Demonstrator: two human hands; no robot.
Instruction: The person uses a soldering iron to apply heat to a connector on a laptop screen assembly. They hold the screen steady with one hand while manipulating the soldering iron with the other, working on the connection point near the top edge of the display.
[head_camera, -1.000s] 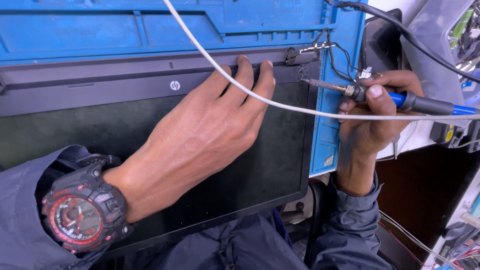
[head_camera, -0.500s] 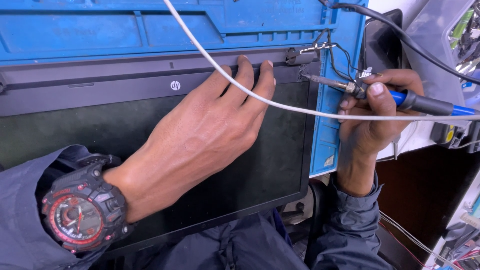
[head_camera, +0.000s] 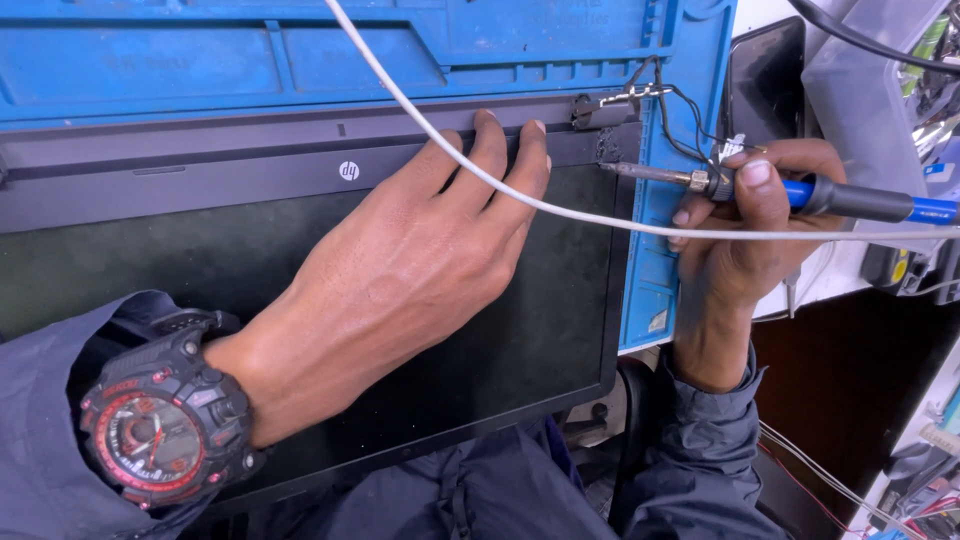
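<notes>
The left hand (head_camera: 420, 250) lies flat, fingers together, pressing on the dark laptop screen panel (head_camera: 300, 300), fingertips at its upper bezel. The right hand (head_camera: 745, 225) pinches a blue-handled soldering iron (head_camera: 800, 192), whose metal tip points at the panel's hinge corner (thin black wires (head_camera: 690, 110) gather there). A white cable (head_camera: 560, 205) crosses over the left fingers. A blue silicone work mat (head_camera: 300, 60) lies beneath.
</notes>
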